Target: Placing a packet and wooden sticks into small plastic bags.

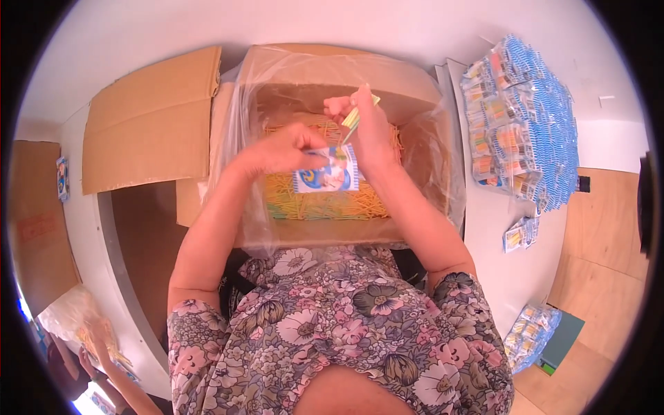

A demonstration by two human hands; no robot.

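My left hand [279,149] grips a small blue-and-white printed packet [325,181] by its upper part, above an open cardboard box. Just right of it, my right hand [375,137] is closed around a small bunch of thin yellow-green sticks [351,122]. The lower ends of these sticks point down at the packet's top edge; whether they are inside it I cannot tell. Below both hands, the box [325,234], lined with clear plastic film [243,166], holds a thick layer of loose orange, yellow and green sticks [321,206].
A tall stack of filled packets [522,124] stands on the white table at right, with a few loose packets [521,234] nearby. A cardboard flap [149,121] lies left. Another bag of packets [531,335] sits lower right. At lower left, another person's hands [97,349] work by a plastic bag.
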